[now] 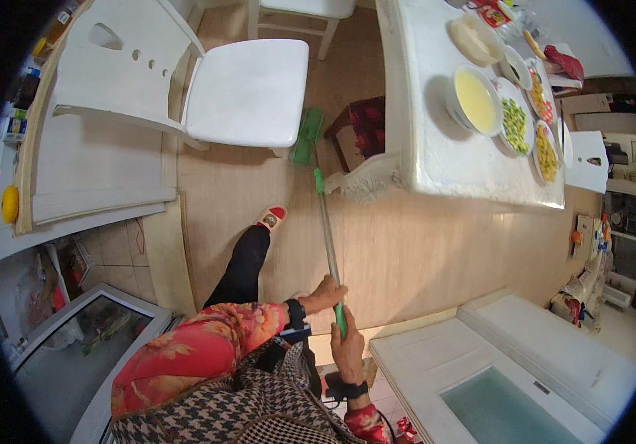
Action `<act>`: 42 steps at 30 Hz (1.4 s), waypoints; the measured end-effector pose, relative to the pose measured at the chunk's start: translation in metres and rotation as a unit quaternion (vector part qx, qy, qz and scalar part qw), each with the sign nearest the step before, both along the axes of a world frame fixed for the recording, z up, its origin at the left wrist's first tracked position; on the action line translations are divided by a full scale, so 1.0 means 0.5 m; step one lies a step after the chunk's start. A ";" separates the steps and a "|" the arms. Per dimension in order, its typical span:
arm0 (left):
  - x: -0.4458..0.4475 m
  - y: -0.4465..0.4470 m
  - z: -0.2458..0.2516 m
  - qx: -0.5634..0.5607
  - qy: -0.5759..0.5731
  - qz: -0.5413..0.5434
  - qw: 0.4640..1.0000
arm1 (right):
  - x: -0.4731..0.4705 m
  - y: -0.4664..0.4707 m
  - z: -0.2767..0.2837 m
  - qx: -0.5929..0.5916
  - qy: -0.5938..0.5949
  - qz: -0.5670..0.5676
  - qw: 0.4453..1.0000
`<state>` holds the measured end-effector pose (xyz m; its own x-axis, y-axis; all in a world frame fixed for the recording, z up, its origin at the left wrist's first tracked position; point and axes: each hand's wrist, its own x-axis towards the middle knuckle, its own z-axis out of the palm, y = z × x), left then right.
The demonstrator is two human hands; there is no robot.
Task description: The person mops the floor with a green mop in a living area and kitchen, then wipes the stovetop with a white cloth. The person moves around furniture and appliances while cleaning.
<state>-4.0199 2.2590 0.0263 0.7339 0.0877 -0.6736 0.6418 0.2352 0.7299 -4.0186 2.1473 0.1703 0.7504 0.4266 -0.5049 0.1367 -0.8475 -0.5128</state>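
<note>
A flat mop with a metal pole (327, 236) runs away from me over the wooden floor. Around the pole's upper part, my left hand (323, 295) is closed. My right hand (348, 345) grips the green handle end (340, 319) lower in the view. At the far end, the green mop head (306, 137) rests on the floor between a white chair (248, 91) and the dining table (423, 166), partly under the chair seat's edge. The green collar (318, 181) on the pole is close to the table's carved leg (370, 180).
A dark stool with a red patterned cover (368, 126) stands beneath the table edge. The table carries a bowl of yellow liquid (476, 101) and several dishes, including chopped green food (515, 125). White doors (462, 383) flank me at lower right, a glazed door (112, 344) at lower left.
</note>
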 end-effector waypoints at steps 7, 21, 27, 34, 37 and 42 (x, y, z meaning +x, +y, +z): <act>0.179 0.292 -0.175 0.217 -0.108 0.030 0.970 | 0.155 0.279 -0.174 0.057 -0.033 -0.003 0.998; -0.093 -0.145 -0.101 -0.046 0.108 -0.222 0.968 | -0.121 -0.203 -0.085 -0.053 0.036 0.009 0.998; -0.116 -0.283 -0.018 -0.131 0.002 -0.022 0.991 | -0.121 -0.310 0.015 -0.126 -0.078 0.071 0.986; 0.062 -0.048 -0.039 -0.008 -0.077 0.118 0.990 | 0.080 -0.041 -0.035 -0.111 -0.160 0.119 0.974; 0.136 0.107 -0.079 0.119 -0.077 0.151 0.978 | 0.142 0.123 -0.095 -0.055 -0.161 0.090 0.981; 0.214 0.277 -0.120 0.135 0.024 -0.064 0.989 | 0.170 0.226 -0.124 -0.043 -0.138 0.066 0.987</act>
<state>-3.9129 2.3978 -0.0338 0.7189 0.1778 -0.6720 0.6885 -0.0492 0.7236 -3.9338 2.2603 0.1081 0.8058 0.4939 -0.3267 0.3730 -0.8518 -0.3679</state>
